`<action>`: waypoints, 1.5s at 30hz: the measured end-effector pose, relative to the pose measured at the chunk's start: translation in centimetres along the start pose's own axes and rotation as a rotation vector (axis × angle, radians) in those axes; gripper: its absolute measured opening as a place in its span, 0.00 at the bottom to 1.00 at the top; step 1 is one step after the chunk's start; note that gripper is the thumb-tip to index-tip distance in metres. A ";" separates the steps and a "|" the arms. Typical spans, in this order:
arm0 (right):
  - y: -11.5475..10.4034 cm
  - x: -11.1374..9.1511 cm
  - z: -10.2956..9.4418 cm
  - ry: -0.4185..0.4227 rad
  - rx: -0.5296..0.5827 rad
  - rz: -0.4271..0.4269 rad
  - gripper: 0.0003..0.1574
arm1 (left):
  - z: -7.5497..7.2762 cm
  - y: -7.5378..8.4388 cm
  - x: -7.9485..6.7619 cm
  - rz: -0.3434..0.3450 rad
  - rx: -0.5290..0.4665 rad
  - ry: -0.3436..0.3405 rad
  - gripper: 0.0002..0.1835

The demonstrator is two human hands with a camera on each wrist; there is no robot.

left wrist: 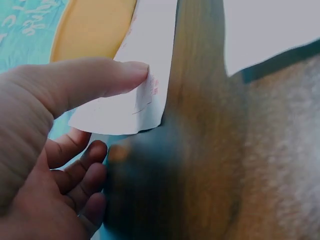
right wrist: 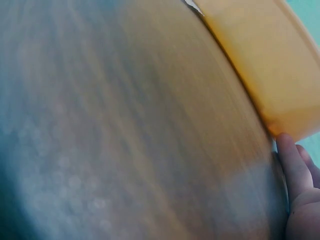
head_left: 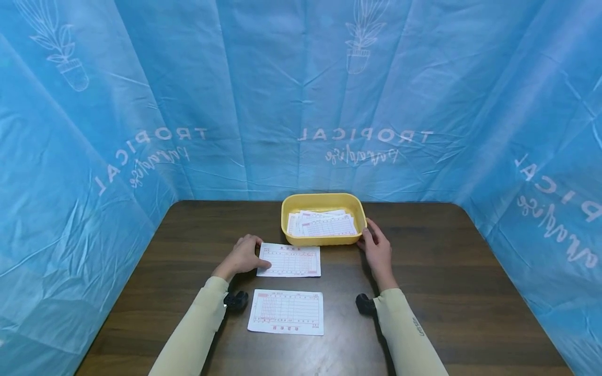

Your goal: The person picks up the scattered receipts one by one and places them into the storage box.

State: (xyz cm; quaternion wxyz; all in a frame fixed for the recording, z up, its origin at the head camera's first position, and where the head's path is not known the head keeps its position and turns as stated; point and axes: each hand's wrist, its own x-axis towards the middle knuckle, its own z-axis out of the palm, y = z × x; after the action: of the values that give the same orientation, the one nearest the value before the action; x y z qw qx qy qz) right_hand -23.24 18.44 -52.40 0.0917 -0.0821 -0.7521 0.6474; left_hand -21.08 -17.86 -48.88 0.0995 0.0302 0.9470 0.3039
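My left hand (head_left: 244, 256) pinches the left edge of a white form slip (head_left: 293, 261) printed in red. In the left wrist view, the thumb (left wrist: 112, 77) lies on top of the slip, while the other fingers are curled below its edge. A yellow plastic basket (head_left: 324, 241) stands behind the slip with several similar slips (head_left: 329, 226) inside. Beside the basket's front right corner, my right hand (head_left: 378, 256) touches it with nearly straight fingers. The right wrist view shows fingertips against the basket's lower corner (right wrist: 280, 112).
Another white printed form (head_left: 287, 312) lies nearer me on the brown wooden table (head_left: 451, 292), upside down compared with the pinched one. Blue printed curtains (head_left: 263, 104) surround the table's back and sides. A black wrist device (head_left: 236, 301) sits at each sleeve.
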 end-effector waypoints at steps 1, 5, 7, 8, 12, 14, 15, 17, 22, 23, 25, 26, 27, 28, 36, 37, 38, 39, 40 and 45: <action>0.0 0.0 0.0 0.001 0.001 0.001 0.31 | 0.0 0.0 -0.1 -0.005 -0.011 0.000 0.33; 0.2 0.1 0.0 0.006 -0.013 0.000 0.31 | -0.1 0.0 -0.2 -0.005 -0.063 -0.009 0.29; 0.3 0.1 0.0 0.012 -0.016 -0.004 0.31 | -0.2 0.0 -0.3 0.002 -0.090 -0.009 0.25; 0.3 0.1 0.0 0.015 -0.019 -0.005 0.31 | -0.2 0.0 -0.4 0.007 -0.103 -0.009 0.23; 0.2 0.0 0.0 0.014 -0.017 -0.007 0.30 | -0.5 0.0 -0.5 0.022 -0.135 -0.004 0.16; 0.2 0.0 0.0 0.011 -0.012 -0.010 0.30 | -0.6 -0.1 -0.5 0.027 -0.153 0.004 0.14; 0.2 0.0 0.0 0.010 -0.011 -0.011 0.30 | -0.7 -0.1 -0.5 0.028 -0.159 0.010 0.14; 0.1 0.0 0.0 0.009 -0.009 -0.016 0.30 | -0.7 -0.3 -0.6 0.028 -0.173 0.022 0.13; 0.1 0.0 0.1 0.018 0.003 -0.025 0.30 | -0.9 -0.6 -0.8 0.017 -0.209 0.026 0.12; 0.1 0.0 0.1 0.019 0.004 -0.026 0.30 | -0.9 -0.6 -0.9 0.014 -0.223 0.023 0.12; 0.1 0.0 0.1 0.018 0.007 -0.026 0.30 | -1.1 -0.7 -1.0 0.011 -0.252 0.010 0.11; 0.1 -0.1 0.1 0.018 0.008 -0.025 0.30 | -1.1 -0.6 -1.1 0.009 -0.269 0.003 0.11; 0.1 -0.1 0.1 0.018 0.009 -0.024 0.31 | -1.2 -0.6 -1.2 0.011 -0.285 -0.004 0.11; 0.1 -0.1 0.1 0.018 0.006 -0.022 0.31 | -1.3 -0.6 -1.2 0.014 -0.301 -0.011 0.10; 0.3 -0.2 0.3 0.012 -0.002 -0.023 0.32 | -2.0 -0.5 -1.8 0.054 -0.377 -0.036 0.09; 0.3 -0.3 0.3 0.012 -0.003 -0.022 0.31 | -2.1 -0.4 -1.9 0.061 -0.381 -0.038 0.09; 0.3 -0.3 0.2 0.015 -0.007 -0.020 0.31 | -2.1 -0.4 -1.9 0.068 -0.384 -0.040 0.09; 0.2 -0.3 0.1 0.018 -0.014 -0.016 0.31 | -2.2 -0.3 -2.0 0.072 -0.384 -0.040 0.09; 0.2 -0.4 0.1 0.021 -0.017 -0.014 0.31 | -2.3 -0.3 -2.1 0.079 -0.386 -0.043 0.09; -0.1 -0.3 0.0 0.014 -0.005 -0.024 0.32 | -2.9 -0.2 -2.2 0.113 -0.388 -0.050 0.08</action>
State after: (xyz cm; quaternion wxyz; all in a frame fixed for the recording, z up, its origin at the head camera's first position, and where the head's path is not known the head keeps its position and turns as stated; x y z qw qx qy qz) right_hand -22.92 18.39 -52.33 0.1046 -0.0782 -0.7541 0.6437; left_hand -19.56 -19.93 -46.33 0.1097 0.0709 0.8648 0.4849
